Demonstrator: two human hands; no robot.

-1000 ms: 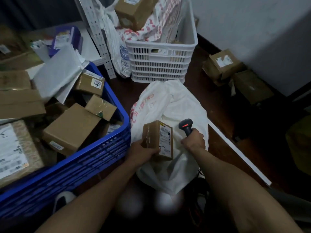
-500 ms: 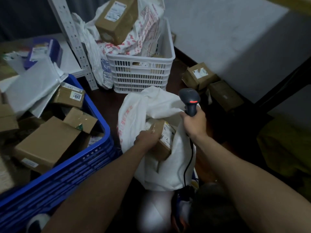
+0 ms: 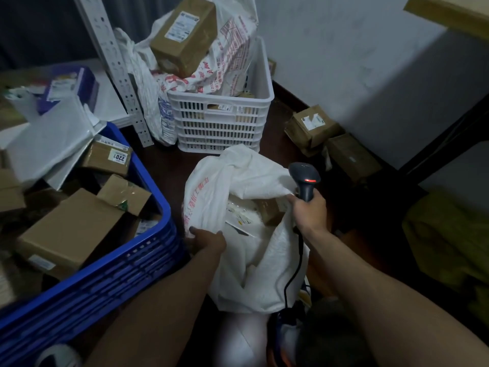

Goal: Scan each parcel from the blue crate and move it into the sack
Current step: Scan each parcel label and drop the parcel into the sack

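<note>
The white woven sack (image 3: 238,181) with red print stands open on the floor in front of me. A small brown parcel (image 3: 270,211) lies inside its mouth on white packages. My left hand (image 3: 207,241) grips the sack's near left edge. My right hand (image 3: 308,211) holds the dark barcode scanner (image 3: 304,178) upright at the sack's right rim, also pinching the fabric there; its cable hangs down. The blue crate (image 3: 127,263) on the left holds several cardboard boxes and white mailers.
A white slatted basket (image 3: 222,123) with a printed bag and a brown box (image 3: 185,35) on top stands behind the sack. Two brown parcels (image 3: 312,128) lie by the wall on the right. A perforated metal post (image 3: 116,67) rises behind the crate.
The small parcel has left my left hand and now lies inside the sack. My left hand moved to the sack's left edge; the scanner hand stayed at the right rim.
</note>
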